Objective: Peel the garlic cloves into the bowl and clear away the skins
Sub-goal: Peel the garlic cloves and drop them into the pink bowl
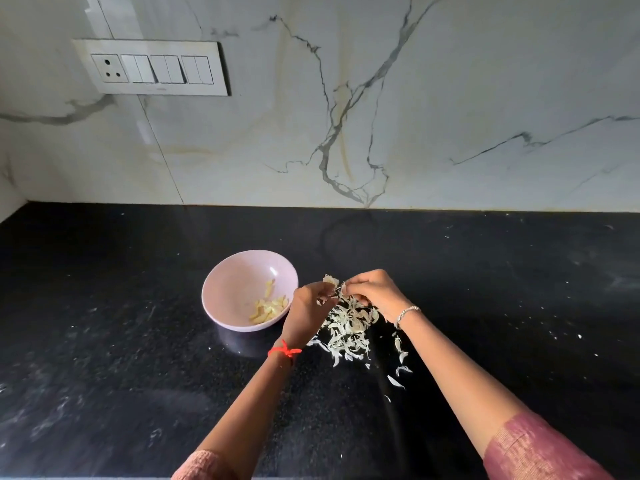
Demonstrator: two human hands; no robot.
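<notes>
Both hands are pinched together on the same garlic clove (332,281). The left hand (308,308) has its fingers curled round it, and the right hand (375,292) is nipping at it from the other side, though it's hard to tell exactly how much is clove and how much is skin. They're right over the pile of skins (348,327), with a few stray skins (401,358) trailing nearer and to the right. Just left of the left hand is the pale pink bowl (235,282), holding peeled cloves (268,308). All of it sits on a speckled black countertop (138,341), with a switch panel (152,67) on the marble wall (450,98) behind.
</notes>
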